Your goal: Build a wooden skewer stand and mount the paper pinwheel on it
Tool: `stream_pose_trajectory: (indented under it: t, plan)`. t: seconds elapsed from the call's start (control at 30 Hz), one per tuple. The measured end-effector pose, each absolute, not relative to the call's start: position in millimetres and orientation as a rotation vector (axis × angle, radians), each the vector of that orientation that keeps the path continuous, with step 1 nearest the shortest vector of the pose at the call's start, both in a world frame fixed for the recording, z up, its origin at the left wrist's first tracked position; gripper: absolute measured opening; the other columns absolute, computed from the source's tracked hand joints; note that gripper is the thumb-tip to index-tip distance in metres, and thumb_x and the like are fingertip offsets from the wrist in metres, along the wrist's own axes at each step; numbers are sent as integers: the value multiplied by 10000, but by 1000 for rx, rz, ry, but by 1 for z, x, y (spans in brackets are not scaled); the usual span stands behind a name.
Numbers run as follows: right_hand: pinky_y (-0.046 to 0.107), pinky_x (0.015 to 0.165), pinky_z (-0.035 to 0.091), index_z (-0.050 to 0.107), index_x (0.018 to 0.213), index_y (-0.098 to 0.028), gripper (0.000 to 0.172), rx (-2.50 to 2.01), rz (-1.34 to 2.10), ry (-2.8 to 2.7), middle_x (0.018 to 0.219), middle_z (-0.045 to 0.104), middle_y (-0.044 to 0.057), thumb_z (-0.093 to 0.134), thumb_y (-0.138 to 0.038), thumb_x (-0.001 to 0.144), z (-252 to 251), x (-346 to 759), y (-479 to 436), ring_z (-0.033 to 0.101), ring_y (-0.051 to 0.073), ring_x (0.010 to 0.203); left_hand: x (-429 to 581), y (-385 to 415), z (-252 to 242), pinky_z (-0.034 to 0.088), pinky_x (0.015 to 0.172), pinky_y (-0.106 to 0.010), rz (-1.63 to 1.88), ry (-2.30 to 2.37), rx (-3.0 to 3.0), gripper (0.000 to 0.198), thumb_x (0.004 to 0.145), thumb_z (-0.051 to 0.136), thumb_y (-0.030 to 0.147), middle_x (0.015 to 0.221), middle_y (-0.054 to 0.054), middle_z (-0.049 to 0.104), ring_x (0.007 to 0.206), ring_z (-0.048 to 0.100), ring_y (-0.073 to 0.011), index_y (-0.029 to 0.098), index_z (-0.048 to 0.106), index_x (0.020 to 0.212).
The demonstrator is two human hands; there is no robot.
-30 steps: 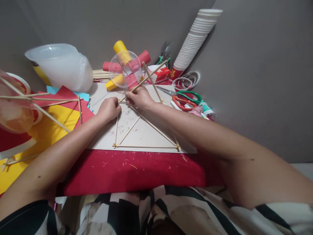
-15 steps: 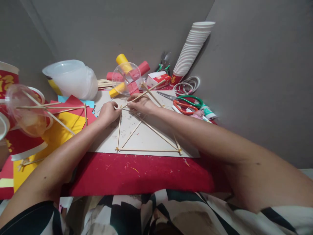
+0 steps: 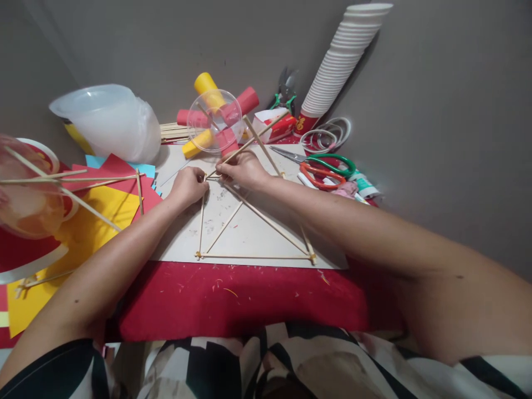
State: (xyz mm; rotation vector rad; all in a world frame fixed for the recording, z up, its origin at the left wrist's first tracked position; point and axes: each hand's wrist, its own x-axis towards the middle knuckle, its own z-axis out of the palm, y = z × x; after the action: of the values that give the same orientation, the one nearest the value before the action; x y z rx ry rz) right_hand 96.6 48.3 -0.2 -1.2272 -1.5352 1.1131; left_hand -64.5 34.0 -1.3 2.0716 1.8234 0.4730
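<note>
A frame of thin wooden sticks lies on a white board, its front corners bound with yellowish bands. My left hand is closed at the frame's far left corner, thumb and fingers pinching the joint there. From that corner a wooden stick slants up to the right. My right hand pinches this stick near its lower end, close beside the left fingertips. Another upright stick crosses it near the top. The fingers partly cover the joint, so how the stick is fixed there cannot be seen.
Behind the board stand a clear plastic lid with red and yellow paper tubes, pliers and leaning paper cups. Scissors and coiled cord lie right. Left are plastic bowls, coloured paper and another stick model.
My view has shifted slightly, so the surroundings sit a little differently. Both hands stay at the same far left corner, with the right still gripping the slanting stick.
</note>
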Motion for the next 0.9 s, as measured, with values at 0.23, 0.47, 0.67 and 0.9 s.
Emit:
stream_pose_trajectory:
  t: [0.23, 0.47, 0.67, 0.9]
  plan:
    - [184, 481, 470, 583, 618, -169, 267, -1204, 1104, -1505, 526, 584, -36, 608, -45, 853, -6, 95, 51, 538, 87, 472, -64, 34, -4, 465, 745, -287, 473, 1814, 2123, 315, 802, 567, 195, 892, -77, 733, 797, 631, -193, 123, 749, 1048]
    - [177, 467, 426, 612, 669, -154, 217, -1212, 1127, -1508, 550, 593, -35, 630, -62, 865, -5, 94, 55, 519, 78, 471, -63, 25, 7, 483, 820, -319, 425, 1872, 2127, 422, 855, 593, 299, 1007, -131, 762, 959, 690, -261, 97, 691, 1213]
    - [171, 471, 433, 631, 690, -144, 184, -1227, 1161, -1539, 546, 604, -39, 637, -46, 846, 2, 98, 51, 550, 83, 492, -61, -4, 22, 490, 836, -314, 530, 1853, 2260, 417, 893, 549, 313, 1041, -101, 769, 926, 704, -235, 149, 666, 1258]
    - [172, 482, 466, 673, 748, -146, 116, -1222, 1197, -1610, 541, 633, -41, 693, -43, 797, 17, 104, 44, 575, 88, 493, -37, -21, 15, 474, 777, -360, 415, 1637, 2422, 297, 881, 530, 277, 895, -109, 755, 826, 686, -253, 168, 740, 1060]
